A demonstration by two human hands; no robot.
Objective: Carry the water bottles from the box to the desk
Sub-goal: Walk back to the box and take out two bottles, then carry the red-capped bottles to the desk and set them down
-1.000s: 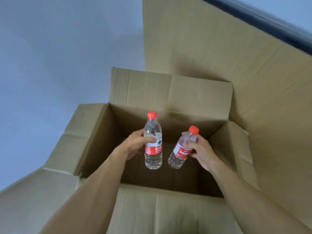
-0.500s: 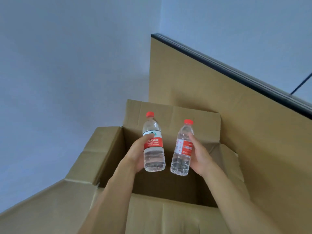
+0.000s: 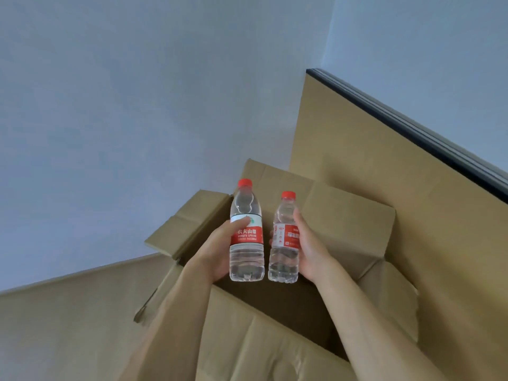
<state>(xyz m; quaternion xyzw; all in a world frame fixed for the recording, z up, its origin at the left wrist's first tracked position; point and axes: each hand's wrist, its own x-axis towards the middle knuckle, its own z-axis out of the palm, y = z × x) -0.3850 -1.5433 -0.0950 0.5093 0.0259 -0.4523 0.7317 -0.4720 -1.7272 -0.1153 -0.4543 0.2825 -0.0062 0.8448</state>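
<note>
Water bottles are up out of the box: I have the taller one [image 3: 246, 232] in my left hand [image 3: 217, 251] and the shorter one [image 3: 284, 240] in my right hand [image 3: 310, 248], both upright, red caps on top, side by side and just apart, hanging over the open mouth of the cardboard box [image 3: 343, 215]. Each of the hands is wrapped round a bottle at the red label, thumb on the near face and fingers curled behind, so neither is free. The step in hand, as I judge it, is the lift clear and the turn toward the table, which I cannot see from here. To do it well I would keep both bottles vertical, keep the grip at the label where the wall looks stiffest, and raise them past the standing rear flap at 12 o'clock and the side flap at 9 o'clock [image 3: 187, 224] before swinging away, since a bottle base catching a flap edge could twist in the fingers. I would also keep the two bottles from knocking together. Around the box, a tall cardboard sheet [image 3: 384, 174] with a dark strip along its top edge stands from 1 to 4 o'clock, more flat cardboard [image 3: 68, 325] lies at 8 o'clock, and a plain pale blue-grey wall [image 3: 137, 92] fills the view from 9 round to 1 o'clock.
</note>
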